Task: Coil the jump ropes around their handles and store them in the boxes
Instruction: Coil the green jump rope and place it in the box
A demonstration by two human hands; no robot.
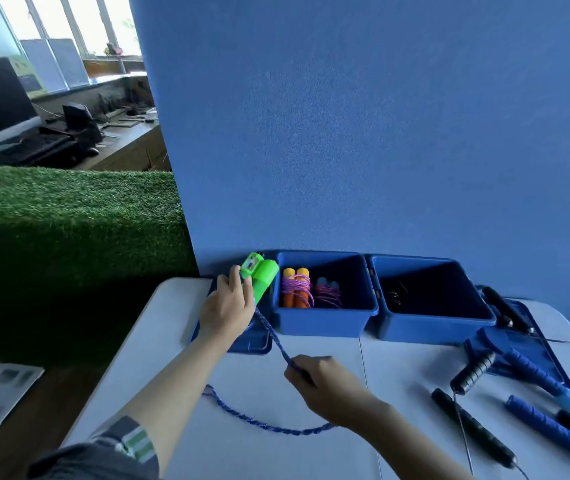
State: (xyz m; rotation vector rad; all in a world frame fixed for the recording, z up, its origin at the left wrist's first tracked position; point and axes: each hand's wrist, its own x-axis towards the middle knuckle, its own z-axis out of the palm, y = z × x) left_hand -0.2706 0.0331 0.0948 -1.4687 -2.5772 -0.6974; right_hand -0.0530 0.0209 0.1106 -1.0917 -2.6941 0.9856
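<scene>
White tabletop (249, 403) against a blue backdrop wall (380, 133). Green handles (259, 276), a pair side by side, held up just left of the left blue box (325, 318), gripped in the left hand (228, 311) with fingers curled round their lower part. Blue braided rope (274, 336) running down from the handles to the right hand (325, 386), pinched there between curled fingers, then looping over the tabletop in front of the left box. Inside that box, an orange-handled rope (297, 287) bound in purple cord, and beside it a blue-handled bundle (327, 292), both upright. Right of it and touching, a second blue box (432, 320), contents dark and hard to tell. Blue lid (252, 341) flat on the tabletop under the left hand. Farther right of the boxes, another lid (532, 337) and several loose ropes with black and blue handles (539, 424). Left of the table, green artificial turf (69, 216).
</scene>
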